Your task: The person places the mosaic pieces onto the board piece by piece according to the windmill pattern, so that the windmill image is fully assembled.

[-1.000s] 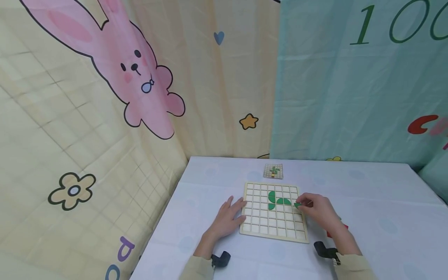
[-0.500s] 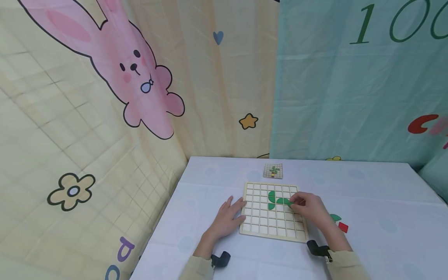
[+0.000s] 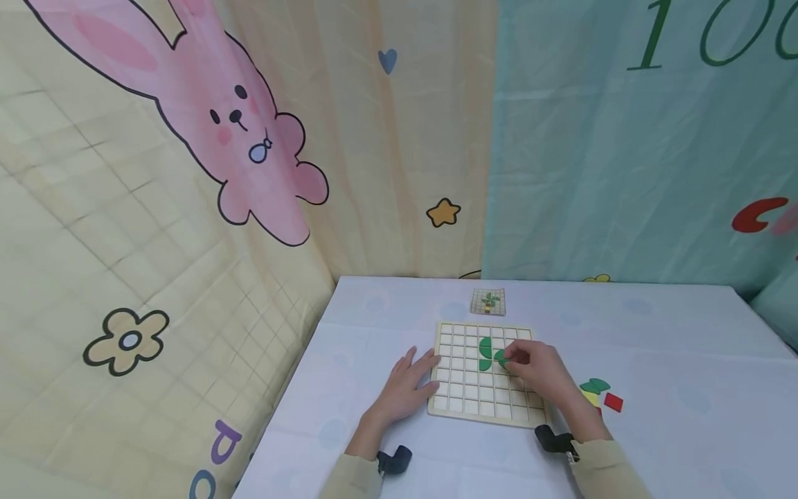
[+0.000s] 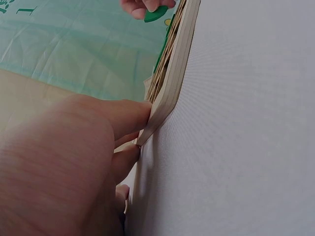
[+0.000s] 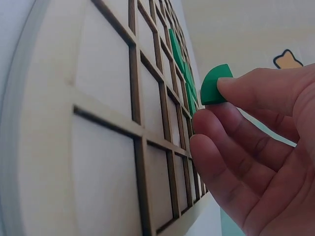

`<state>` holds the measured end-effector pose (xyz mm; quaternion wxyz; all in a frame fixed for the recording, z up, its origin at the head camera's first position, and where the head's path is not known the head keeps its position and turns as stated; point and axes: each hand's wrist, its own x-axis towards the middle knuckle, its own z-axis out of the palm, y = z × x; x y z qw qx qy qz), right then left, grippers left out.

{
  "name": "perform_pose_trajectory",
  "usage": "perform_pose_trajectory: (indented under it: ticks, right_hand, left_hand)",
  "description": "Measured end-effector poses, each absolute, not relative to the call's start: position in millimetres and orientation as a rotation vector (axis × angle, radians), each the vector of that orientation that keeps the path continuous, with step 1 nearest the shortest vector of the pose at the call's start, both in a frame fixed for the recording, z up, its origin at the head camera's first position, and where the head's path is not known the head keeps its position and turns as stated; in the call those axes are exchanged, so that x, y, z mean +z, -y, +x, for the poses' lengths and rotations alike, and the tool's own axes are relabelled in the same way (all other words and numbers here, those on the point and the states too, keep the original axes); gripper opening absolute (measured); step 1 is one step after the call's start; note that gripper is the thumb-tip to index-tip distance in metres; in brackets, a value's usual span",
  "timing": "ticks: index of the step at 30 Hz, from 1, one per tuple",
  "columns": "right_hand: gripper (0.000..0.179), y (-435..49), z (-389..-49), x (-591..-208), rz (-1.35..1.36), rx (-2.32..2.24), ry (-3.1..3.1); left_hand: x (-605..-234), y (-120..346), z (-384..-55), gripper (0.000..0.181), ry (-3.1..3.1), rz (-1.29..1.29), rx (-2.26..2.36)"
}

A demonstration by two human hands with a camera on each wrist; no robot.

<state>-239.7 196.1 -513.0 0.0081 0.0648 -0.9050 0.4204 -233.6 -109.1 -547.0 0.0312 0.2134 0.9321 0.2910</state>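
Okay, so the head view has the whole layout: a square pale-wood grid board (image 3: 458, 389) on a white cloth-covered bench (image 3: 386, 315), with a small square picture card (image 3: 488, 302) just past its far edge. What that angle can't really sort out is the thing in the right hand (image 3: 539, 367), because it blends with the flat green curved shapes (image 3: 485, 344) already sitting in the grid.

The right wrist view clears that up: the hand pinches a thick glossy green quarter-circle piece (image 5: 213, 88) between thumb and fingers, over the board. Its other fingers lie loosely curved below. The left wrist view also catches that piece, up top, with a visible gap between it and the grid, so it isn't seated in a cell.

That same left wrist angle shows the board's layered side edge, with the left hand's (image 3: 402, 391) thumb right against it near a corner. From above, that hand lies flattish with its fingers spread, touching the left side and gripping nothing.

Compared with a second ago, the right hand has slid from the board's right edge in toward the middle, and its fingers now cover part of the shapes there. The forearm has swung over too, so more of the loose stuff to the right shows: green curved spares (image 3: 599, 384), a yellow piece (image 3: 589, 398) and a red square (image 3: 614, 403). The left hand and the card look basically unmoved.
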Motion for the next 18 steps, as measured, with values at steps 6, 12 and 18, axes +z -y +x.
perform_pose_trajectory:
  ticks: [6, 12, 18]
  right_hand:
    - [0.008, -188.3, -243.9, -512.4, 0.235, 1.319, 2.809]
    - [0.008, -182.9, -247.8, -515.1, 0.265, 1.335, 2.792]
    - [0.007, -176.8, -251.8, -516.3, 0.271, 1.360, 2.787]
  left_hand:
    - [-547.3, 108.6, -234.9, 0.055, -2.874, 0.656, 0.888]
    - [-547.1, 108.9, -234.7, 0.053, -2.878, 0.674, 0.904]
    - [-548.4, 109.6, -235.1, 0.054, -2.875, 0.652, 0.885]
